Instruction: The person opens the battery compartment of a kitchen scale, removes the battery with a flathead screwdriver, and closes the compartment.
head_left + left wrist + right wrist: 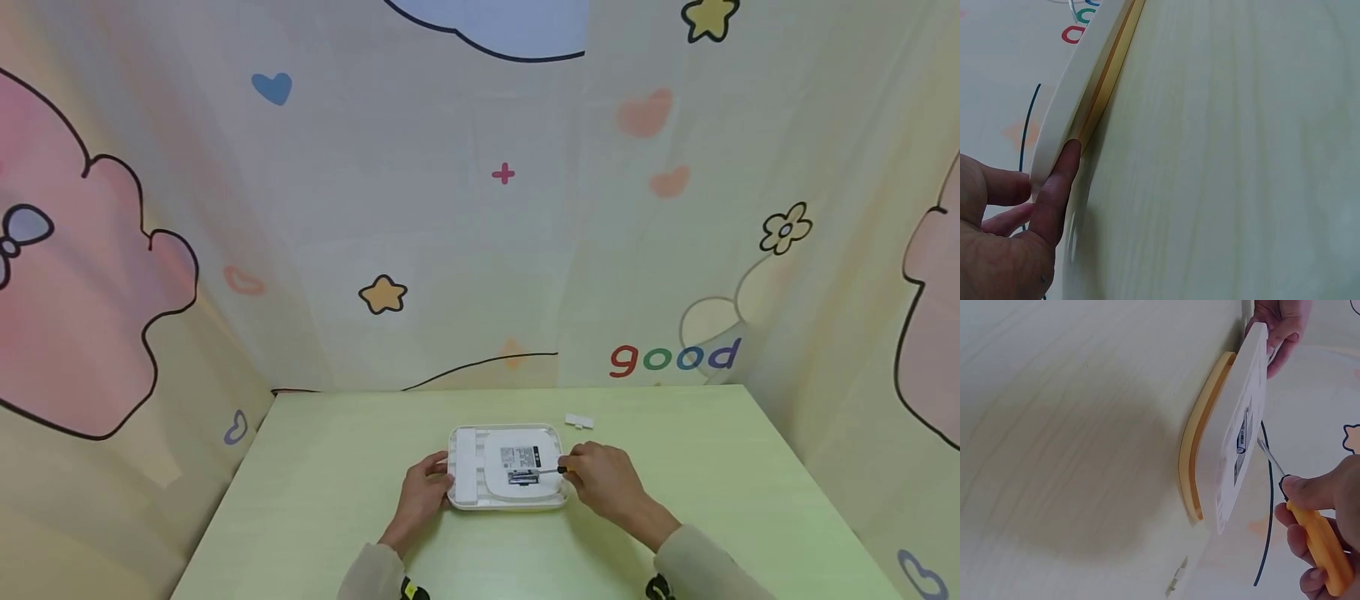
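A flat white device [469, 467] with rounded corners lies on the table, its back facing up and an orange-yellow layer [1188, 465] showing beneath it. In its back, batteries [523, 477] sit in an uncovered compartment below a printed label [517, 457]. My left hand [423, 492] holds the device's left edge between thumb and fingers. In my right hand [606, 482] is a screwdriver [1319, 544] with a yellow handle, gripped with the thumb along it. The screwdriver's metal shaft points left, its tip close to the batteries; whether it touches them I cannot tell.
A small white battery cover [579, 421] lies on the pale green table [337, 450], behind the device's right corner. Behind the table hangs a printed cloth [450, 225] with stars and hearts, and it also runs down both sides.
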Demonstrator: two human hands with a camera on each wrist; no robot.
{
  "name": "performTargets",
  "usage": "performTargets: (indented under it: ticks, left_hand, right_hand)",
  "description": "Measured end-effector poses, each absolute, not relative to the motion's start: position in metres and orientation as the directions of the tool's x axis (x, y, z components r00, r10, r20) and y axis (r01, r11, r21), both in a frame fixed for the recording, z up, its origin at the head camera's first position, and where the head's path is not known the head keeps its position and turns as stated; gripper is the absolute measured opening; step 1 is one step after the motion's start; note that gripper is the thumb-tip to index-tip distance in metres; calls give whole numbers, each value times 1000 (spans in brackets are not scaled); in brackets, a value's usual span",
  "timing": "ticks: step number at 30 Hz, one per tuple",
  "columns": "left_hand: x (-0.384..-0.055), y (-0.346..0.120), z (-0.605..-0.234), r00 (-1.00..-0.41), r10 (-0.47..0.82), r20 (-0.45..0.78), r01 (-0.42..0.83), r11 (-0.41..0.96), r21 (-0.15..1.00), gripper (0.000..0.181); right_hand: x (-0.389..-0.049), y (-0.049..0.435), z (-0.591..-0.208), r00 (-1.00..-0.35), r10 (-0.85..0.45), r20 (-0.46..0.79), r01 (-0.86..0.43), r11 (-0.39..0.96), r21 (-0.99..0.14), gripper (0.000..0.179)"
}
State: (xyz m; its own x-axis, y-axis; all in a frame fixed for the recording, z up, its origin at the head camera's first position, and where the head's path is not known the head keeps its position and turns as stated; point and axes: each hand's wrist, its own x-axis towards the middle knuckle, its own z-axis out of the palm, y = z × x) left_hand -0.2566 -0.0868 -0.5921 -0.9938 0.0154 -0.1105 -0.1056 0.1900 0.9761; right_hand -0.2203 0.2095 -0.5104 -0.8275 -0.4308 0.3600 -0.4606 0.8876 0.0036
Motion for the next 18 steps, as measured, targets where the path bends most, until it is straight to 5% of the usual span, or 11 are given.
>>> performTargets:
  ticks: [18]
  left_hand:
    - [-258, -88, -593, -992, 26, -125, -120, 159, 980, 46]
  right_hand:
    - [-229, 205, -503, -808, -531, 254, -523, 846, 106, 6]
